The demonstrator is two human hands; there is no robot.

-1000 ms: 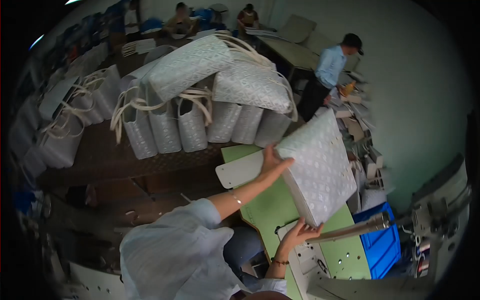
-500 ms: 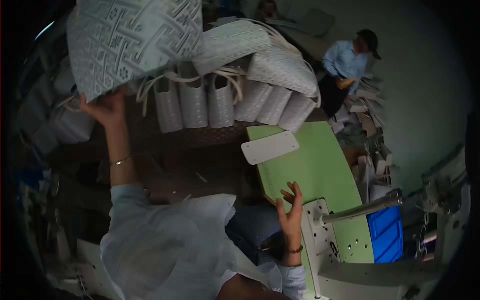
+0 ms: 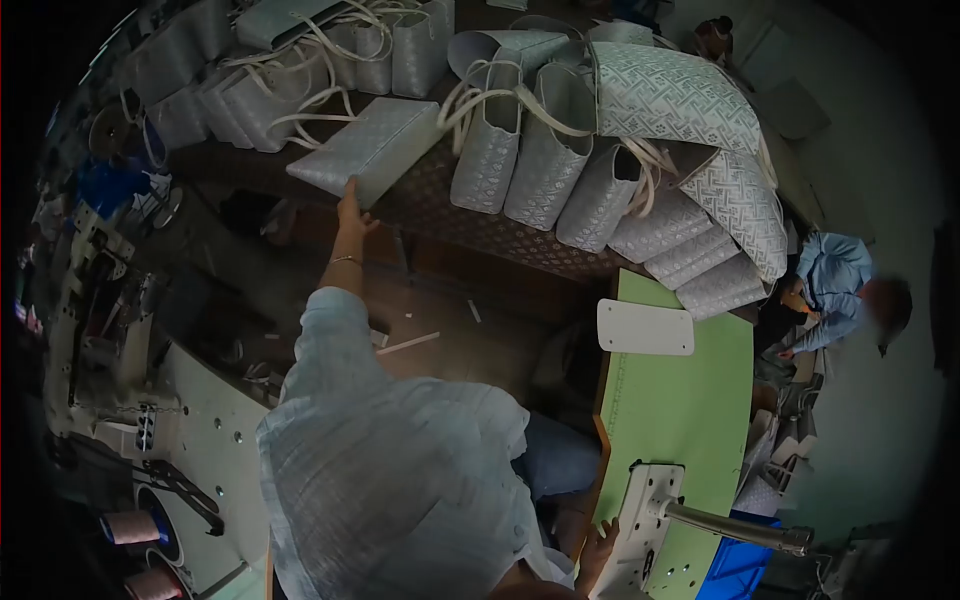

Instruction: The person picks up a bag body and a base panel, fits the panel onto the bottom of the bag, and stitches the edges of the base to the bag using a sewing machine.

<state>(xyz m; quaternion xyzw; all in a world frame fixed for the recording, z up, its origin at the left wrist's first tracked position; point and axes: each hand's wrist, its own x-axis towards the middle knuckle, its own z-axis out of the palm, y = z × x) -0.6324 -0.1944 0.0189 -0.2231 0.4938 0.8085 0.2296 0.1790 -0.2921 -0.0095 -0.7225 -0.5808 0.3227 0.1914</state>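
My left hand (image 3: 352,218) is stretched forward, gripping the lower edge of a silvery-grey patterned tote bag (image 3: 375,152). This bag lies tilted on its side at the front edge of a dark patterned table (image 3: 430,205), its cream handles toward the back left. Down at the lower right, my right hand (image 3: 600,548) is beside the white base plate (image 3: 640,520) of a machine, at the edge of the green worktop (image 3: 690,400). Its fingers are loosely extended with no object seen in them; part of the hand is hidden.
Several standing totes (image 3: 545,150) line the table, with white-patterned bags (image 3: 675,90) lying on others. A pale plate (image 3: 645,328) rests on the green worktop. Thread spools (image 3: 130,527) are at lower left. A person in blue (image 3: 835,275) bends at right beside piled goods.
The tote in my left hand has come down from high in view onto the table. My right hand has lowered toward the machine base. My view has turned left.
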